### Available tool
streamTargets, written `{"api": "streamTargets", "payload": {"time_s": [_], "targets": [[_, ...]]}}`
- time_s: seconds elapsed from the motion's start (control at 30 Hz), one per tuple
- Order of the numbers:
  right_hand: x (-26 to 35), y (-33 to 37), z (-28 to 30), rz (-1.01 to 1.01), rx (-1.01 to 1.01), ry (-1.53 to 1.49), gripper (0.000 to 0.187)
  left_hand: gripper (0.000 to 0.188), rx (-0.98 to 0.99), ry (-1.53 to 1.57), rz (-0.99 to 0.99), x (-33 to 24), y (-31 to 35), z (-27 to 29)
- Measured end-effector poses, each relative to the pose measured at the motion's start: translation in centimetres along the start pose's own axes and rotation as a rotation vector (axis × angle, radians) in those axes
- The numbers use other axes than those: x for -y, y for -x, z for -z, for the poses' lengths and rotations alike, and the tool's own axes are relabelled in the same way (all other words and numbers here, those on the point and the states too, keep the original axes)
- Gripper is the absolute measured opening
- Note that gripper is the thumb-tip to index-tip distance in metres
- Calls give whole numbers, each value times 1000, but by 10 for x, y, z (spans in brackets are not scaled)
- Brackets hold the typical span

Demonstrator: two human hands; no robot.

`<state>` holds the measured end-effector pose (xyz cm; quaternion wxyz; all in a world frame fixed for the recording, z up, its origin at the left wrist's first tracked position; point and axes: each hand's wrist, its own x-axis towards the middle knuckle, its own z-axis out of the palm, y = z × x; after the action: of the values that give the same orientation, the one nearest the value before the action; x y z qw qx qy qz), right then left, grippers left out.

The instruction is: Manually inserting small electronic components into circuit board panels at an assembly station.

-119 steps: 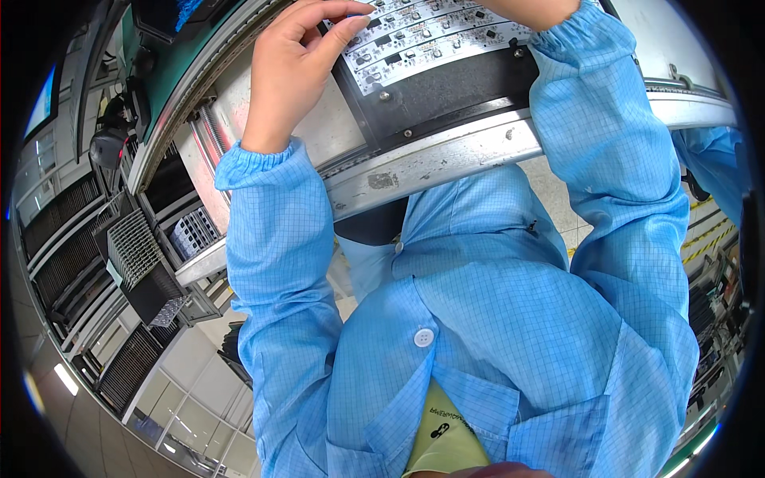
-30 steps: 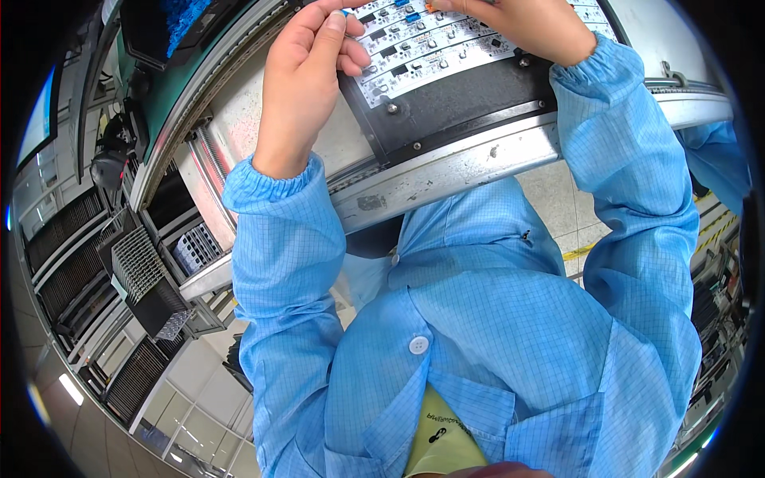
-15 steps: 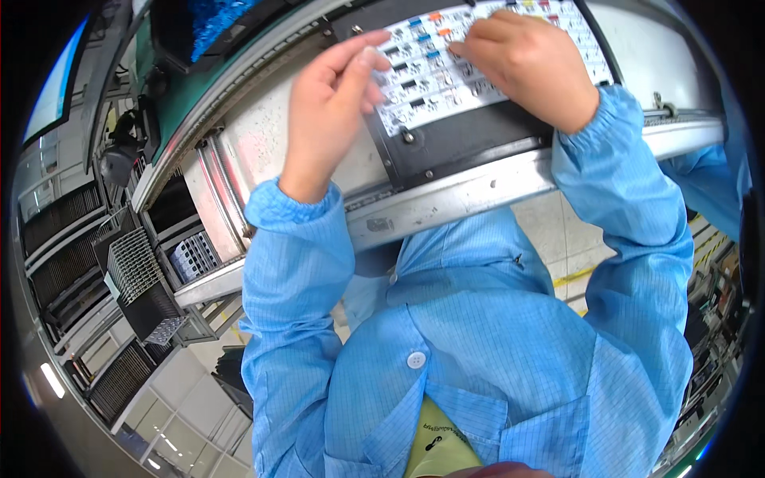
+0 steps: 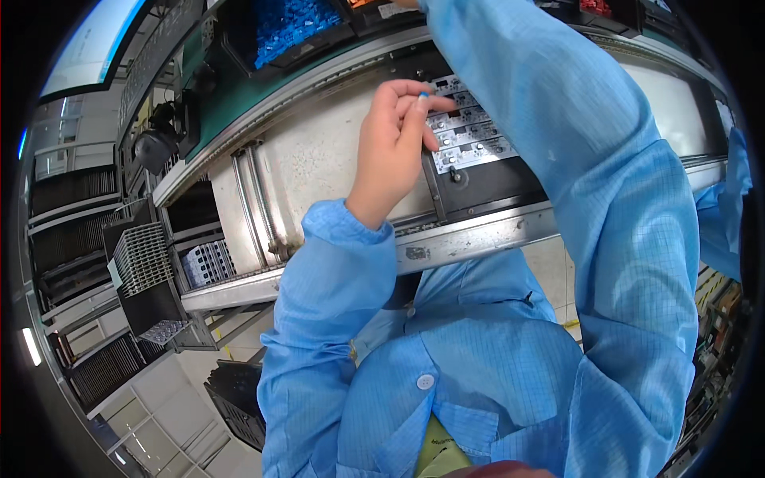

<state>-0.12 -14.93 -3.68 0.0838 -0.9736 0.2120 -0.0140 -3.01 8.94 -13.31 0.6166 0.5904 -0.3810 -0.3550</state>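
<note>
My left hand hovers over the left end of a white circuit board panel. Its thumb and index finger pinch a small blue component, with the other fingers curled loosely. The panel carries rows of small black and silver parts and lies in a black carrier frame. Across the panel reaches my right arm, covering much of it. Only a sliver of my right hand shows at the top edge, near a bin of orange parts; its fingers are out of sight.
A bin of blue parts and one of red parts stand beyond the metal conveyor rail. The near rail runs before my body. Racks and trays stand at left. Another person's blue sleeve shows at right.
My right hand has left the panel and stretched up to the far bins. My left hand stays by the panel's left end; a blue component now shows at its fingertips. The view has shifted.
</note>
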Motion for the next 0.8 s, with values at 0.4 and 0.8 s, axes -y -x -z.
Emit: {"api": "streamTargets", "payload": {"time_s": [0.4,0.8], "targets": [[-32,126,-19,-63,-292,-966,19,17,-52,-37,-39,-2,0,-6],[-95,219,-59,-369,91,-1929,35,10,6,-858,-252,-22,-1,-49]]}}
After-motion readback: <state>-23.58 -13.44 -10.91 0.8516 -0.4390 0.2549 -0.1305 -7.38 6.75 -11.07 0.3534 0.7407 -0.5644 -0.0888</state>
